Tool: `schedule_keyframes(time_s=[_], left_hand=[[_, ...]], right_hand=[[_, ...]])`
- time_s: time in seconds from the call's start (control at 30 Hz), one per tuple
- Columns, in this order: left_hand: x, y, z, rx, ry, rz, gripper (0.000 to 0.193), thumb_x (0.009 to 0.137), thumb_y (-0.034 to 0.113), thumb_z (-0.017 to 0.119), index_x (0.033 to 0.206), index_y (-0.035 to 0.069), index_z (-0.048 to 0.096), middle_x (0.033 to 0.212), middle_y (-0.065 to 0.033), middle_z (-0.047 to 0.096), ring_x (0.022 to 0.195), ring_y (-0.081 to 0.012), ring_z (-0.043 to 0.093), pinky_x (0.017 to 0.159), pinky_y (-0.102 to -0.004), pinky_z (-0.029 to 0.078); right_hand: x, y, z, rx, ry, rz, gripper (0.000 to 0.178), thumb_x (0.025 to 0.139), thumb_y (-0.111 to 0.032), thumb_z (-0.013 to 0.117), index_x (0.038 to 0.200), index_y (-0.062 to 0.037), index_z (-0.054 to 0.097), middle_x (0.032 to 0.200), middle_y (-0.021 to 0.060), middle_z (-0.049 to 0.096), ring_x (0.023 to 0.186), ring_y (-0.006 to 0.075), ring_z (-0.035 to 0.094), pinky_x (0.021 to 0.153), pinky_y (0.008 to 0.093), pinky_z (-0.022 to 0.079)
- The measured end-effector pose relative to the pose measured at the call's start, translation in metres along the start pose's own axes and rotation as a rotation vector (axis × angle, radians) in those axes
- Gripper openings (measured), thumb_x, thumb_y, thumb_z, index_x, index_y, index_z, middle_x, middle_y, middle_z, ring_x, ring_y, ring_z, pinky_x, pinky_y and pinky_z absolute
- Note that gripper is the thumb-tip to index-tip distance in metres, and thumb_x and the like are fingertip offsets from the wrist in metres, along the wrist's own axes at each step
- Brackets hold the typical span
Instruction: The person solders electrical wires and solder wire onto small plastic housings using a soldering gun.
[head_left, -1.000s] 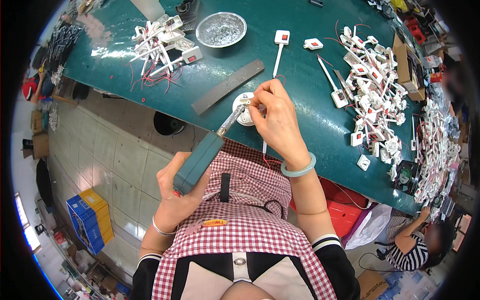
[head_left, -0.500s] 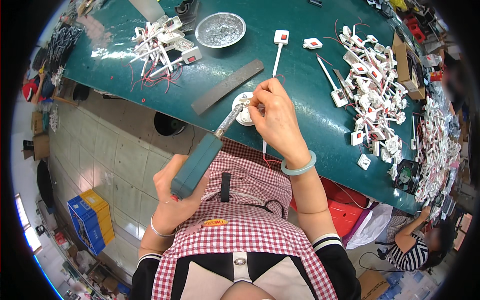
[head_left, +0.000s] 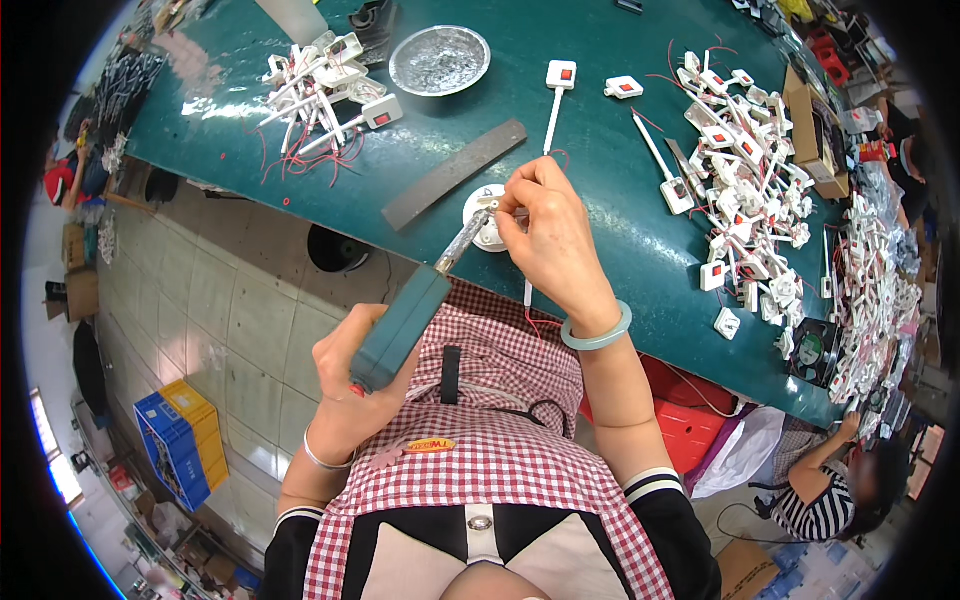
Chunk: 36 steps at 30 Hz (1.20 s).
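My left hand (head_left: 345, 368) is wrapped round a soldering gun (head_left: 403, 330) with a green body. Its silvery barrel points up and to the right, the tip meeting a round white plastic part (head_left: 478, 217) near the table's front edge. Over the right side of that part, my right hand (head_left: 550, 225) is closed in a pinch. What its fingertips hold is hidden. A white stem with red wires shows below that hand, over the table edge. Just left of the white part lies a dark flat metal bar (head_left: 455, 173).
On the green table (head_left: 590, 160) stands a metal bowl (head_left: 440, 60) of shiny bits. Piles of white switch pieces with red wires lie left (head_left: 325, 85) and right (head_left: 745, 170). Beyond the right pile is a cardboard box (head_left: 815, 130). A co-worker (head_left: 825, 490) sits at lower right.
The soldering gun and my left hand have shifted slightly to the right, the tip staying at the white part. My right hand keeps its pinch in nearly the same place.
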<state>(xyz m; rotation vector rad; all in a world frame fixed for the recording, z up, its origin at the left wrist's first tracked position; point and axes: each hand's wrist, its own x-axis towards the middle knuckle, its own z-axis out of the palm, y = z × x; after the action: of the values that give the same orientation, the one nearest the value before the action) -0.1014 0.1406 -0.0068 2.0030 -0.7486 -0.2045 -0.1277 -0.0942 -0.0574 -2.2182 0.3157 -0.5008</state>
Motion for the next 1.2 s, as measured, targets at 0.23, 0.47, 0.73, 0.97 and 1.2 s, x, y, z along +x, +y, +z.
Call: schedule_keyframes(time_s=[0.23,0.47,0.73,0.97,1.2], left_hand=[[0.002,0.003,-0.004,0.063,-0.039,0.026,0.015,0.077,-0.001,0.073,0.082,-0.003,0.06,0.069,-0.0074,0.057,0.059,-0.0114,0.053,0.055,-0.0263,0.042],[-0.001,-0.003,-0.008,0.075,-0.04,0.043,0.018,0.072,-0.003,0.073,0.083,-0.003,0.06,0.068,-0.0092,0.057,0.058,-0.0159,0.055,0.054,-0.0267,0.043],[-0.002,-0.001,-0.013,0.098,-0.021,0.066,0.022,0.069,-0.006,0.074,0.087,-0.005,0.062,0.072,-0.0095,0.061,0.058,-0.0157,0.06,0.055,-0.0262,0.046],[-0.003,-0.001,-0.007,0.037,0.007,0.029,0.019,0.075,-0.003,0.074,0.09,-0.006,0.064,0.074,-0.0091,0.063,0.063,-0.0137,0.061,0.057,-0.0251,0.045],[-0.001,-0.006,-0.001,0.004,0.005,0.018,0.016,0.077,0.001,0.074,0.087,-0.005,0.064,0.074,-0.0078,0.063,0.062,-0.0109,0.057,0.056,-0.0251,0.044]], right_hand=[[0.0,0.0,0.0,0.003,-0.003,0.014,0.006,0.079,0.003,0.065,0.079,0.0072,0.06,0.095,0.0127,0.056,0.076,0.0236,0.061,0.069,0.0325,0.052],[0.001,-0.001,0.0,-0.009,-0.005,0.022,0.006,0.079,0.003,0.064,0.079,0.0078,0.061,0.094,0.0127,0.056,0.077,0.0239,0.061,0.07,0.0328,0.053],[0.001,-0.002,0.0,-0.009,-0.009,0.027,0.006,0.079,0.004,0.065,0.078,0.0081,0.06,0.094,0.0131,0.056,0.077,0.0238,0.061,0.071,0.033,0.053],[0.001,-0.004,-0.001,-0.039,-0.011,0.034,0.006,0.078,0.003,0.065,0.078,0.0073,0.061,0.095,0.013,0.057,0.079,0.0247,0.062,0.072,0.0337,0.053],[0.002,-0.002,0.0,-0.045,-0.002,0.034,0.006,0.077,0.003,0.066,0.077,0.0065,0.061,0.093,0.0124,0.058,0.078,0.0248,0.062,0.072,0.034,0.053]])
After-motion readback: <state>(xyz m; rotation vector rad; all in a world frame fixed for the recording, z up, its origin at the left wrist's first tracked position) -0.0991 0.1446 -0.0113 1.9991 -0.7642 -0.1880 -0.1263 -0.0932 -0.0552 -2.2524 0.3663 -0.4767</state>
